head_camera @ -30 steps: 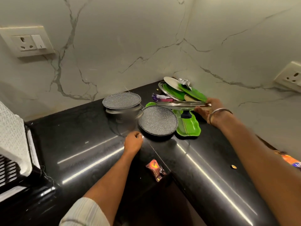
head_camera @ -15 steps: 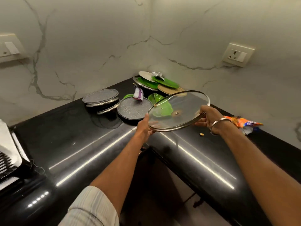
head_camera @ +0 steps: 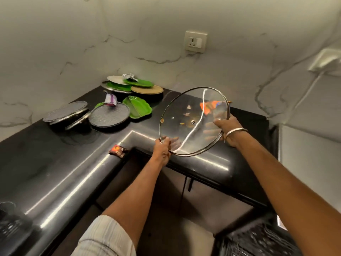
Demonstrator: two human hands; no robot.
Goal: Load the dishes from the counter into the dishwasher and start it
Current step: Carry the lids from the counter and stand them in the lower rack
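since the earlier frame, both hands have carried the lid (head_camera: 193, 121) rightward, away from the dish pile and out over the counter's (head_camera: 55, 163) inner corner; the view has swung right with it.

items, left to right, relative to the grip:
- far left of the grip: two grey pans (head_camera: 108, 116), touching, one partly stacked on a metal rim.
- left and beyond: green tray (head_camera: 137, 108), then a stack of plates (head_camera: 132, 85) against the wall.
- just left and below: small wrapper (head_camera: 118, 150) at the counter edge.
- left hand (head_camera: 163, 149): thumb and fingers curled round the lid's near-left rim.
- lid: held clear of the counter, tilted, underside toward the camera, food specks on the glass.
- right hand (head_camera: 226, 129): fingers wrapped on the right rim, bangle at the wrist.
- beyond the grip, seen through the glass: orange packet (head_camera: 210, 107).
- below right of the grip: dark rack (head_camera: 258, 239), blurred; probably the dishwasher basket, not certain.

step in hand: transfer of the lid from counter to dishwasher. the remaining dishes are not yet loaded, so the task is judged to be at an early stage.

next move: lower the lid rightward and down toward the rack, keep both grips on the rim, and set it on edge between tines. wet glass may slip; avoid striking the counter edge.
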